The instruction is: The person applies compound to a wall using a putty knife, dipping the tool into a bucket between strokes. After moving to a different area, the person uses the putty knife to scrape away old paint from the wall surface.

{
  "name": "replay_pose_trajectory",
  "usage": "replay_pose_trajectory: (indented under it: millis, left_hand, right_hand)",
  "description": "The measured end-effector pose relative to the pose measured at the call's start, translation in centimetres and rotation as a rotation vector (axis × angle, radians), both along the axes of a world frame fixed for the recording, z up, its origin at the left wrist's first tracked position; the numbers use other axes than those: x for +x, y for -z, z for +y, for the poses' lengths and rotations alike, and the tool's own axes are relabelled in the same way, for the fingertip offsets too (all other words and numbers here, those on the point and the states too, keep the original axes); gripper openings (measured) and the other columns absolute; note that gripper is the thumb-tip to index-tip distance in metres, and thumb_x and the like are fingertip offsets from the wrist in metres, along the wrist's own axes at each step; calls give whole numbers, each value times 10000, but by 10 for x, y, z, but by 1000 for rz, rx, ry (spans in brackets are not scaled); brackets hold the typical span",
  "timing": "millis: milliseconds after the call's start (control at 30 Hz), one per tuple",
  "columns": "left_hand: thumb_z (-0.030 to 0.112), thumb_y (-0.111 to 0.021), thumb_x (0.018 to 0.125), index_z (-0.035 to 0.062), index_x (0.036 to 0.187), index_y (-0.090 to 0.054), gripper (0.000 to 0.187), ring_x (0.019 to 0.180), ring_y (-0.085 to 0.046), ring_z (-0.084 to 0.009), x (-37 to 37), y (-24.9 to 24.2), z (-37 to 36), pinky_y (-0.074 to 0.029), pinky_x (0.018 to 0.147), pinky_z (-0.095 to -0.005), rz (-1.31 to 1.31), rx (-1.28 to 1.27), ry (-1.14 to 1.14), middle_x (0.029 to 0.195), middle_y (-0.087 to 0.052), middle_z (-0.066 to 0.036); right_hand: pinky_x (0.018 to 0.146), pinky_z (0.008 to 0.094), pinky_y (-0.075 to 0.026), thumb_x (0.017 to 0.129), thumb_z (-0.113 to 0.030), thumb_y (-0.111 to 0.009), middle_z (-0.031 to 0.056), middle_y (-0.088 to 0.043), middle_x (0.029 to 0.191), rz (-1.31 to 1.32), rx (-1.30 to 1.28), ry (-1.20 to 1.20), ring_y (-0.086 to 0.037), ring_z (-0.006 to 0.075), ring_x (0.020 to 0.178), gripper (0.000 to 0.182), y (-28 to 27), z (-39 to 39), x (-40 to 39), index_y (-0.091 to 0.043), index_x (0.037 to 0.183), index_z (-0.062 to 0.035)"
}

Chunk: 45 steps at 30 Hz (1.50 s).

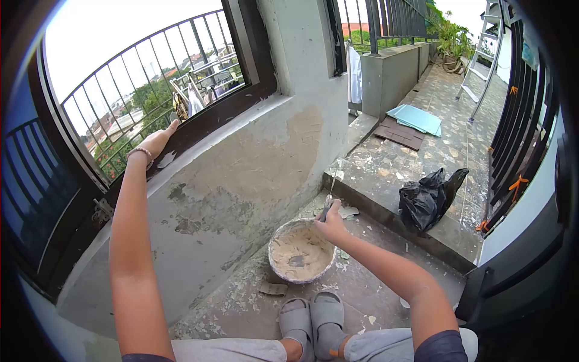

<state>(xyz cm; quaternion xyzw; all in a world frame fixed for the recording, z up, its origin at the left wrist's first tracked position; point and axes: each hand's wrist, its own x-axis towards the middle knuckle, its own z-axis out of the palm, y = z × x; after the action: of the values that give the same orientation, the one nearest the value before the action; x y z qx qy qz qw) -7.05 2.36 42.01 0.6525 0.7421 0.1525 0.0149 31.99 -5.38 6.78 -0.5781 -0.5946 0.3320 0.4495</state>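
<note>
My right hand (332,228) is closed around the dark handle of a putty knife (326,210), whose thin blade shows edge-on and points away from me. Directly below and to the left of it, a round bucket (272,260) with a smeared rim holds beige filler paste (307,250). A small dark patch shows in the paste. Up at the left, my left hand (155,142), with a bracelet at the wrist, grips the dark window frame (208,113); some of its fingers are hidden. Beneath the frame, the grey wall (241,163) carries a broad beige plastered patch and rough, peeled spots.
My sandalled feet (310,323) stand just behind the bucket, among scattered flakes. A flat scrap (273,289) lies beside it. On the raised step at right sit a black plastic bag (429,199), blue sheets (416,119) and brown tiles (399,134). A ladder (482,66) stands farther back.
</note>
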Motion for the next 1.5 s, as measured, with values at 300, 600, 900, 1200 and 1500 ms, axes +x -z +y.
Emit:
replay_pose_trajectory:
  millis: [300, 600, 900, 1200, 1500]
  left_hand:
    - [63, -349, 988, 83, 1429, -325, 442, 1070, -525, -335, -23, 4, 4, -409, 943, -389, 365, -6, 335, 1065, -532, -204]
    - [59, -365, 996, 26, 1360, -379, 366, 1021, -514, -350, -22, 7, 1, -444, 874, -409, 500, 86, 430, 1081, -518, -186]
    - [441, -359, 999, -70, 1241, -485, 579, 1136, -494, -353, 45, -4, -19, -354, 995, -375, 138, 135, 117, 1180, -512, -204]
    - [443, -306, 1012, -64, 1171, -530, 577, 1013, -525, -356, 36, -8, 0, -384, 930, -371, 93, 8, 76, 1048, -563, -206]
    - [349, -381, 999, -24, 1191, -513, 440, 1089, -487, -321, 43, 9, -9, -367, 956, -385, 167, 304, 53, 1135, -508, -175]
  right_hand:
    - [761, 450, -506, 799, -111, -701, 225, -644, 833, 13, -102, -97, -647, 401, 813, 732, 5, 85, 5, -151, 1237, 93]
    - [901, 465, -449, 862, -187, -665, 373, -531, 1098, -19, -362, -67, -562, 473, 1036, 845, -69, 65, 106, -47, 1340, 136]
    - [742, 517, -474, 876, -220, -617, 299, -602, 945, -184, -149, -131, -602, 475, 866, 560, 1, 70, -9, -316, 1251, 67]
    - [724, 533, -459, 876, -232, -630, 278, -607, 887, -45, -247, -62, -593, 472, 868, 378, 5, 106, -45, -401, 1067, 0]
    - [725, 527, -450, 888, -226, -617, 257, -606, 894, -99, -166, -9, -591, 460, 874, 346, 11, 110, -51, -411, 1072, -16]
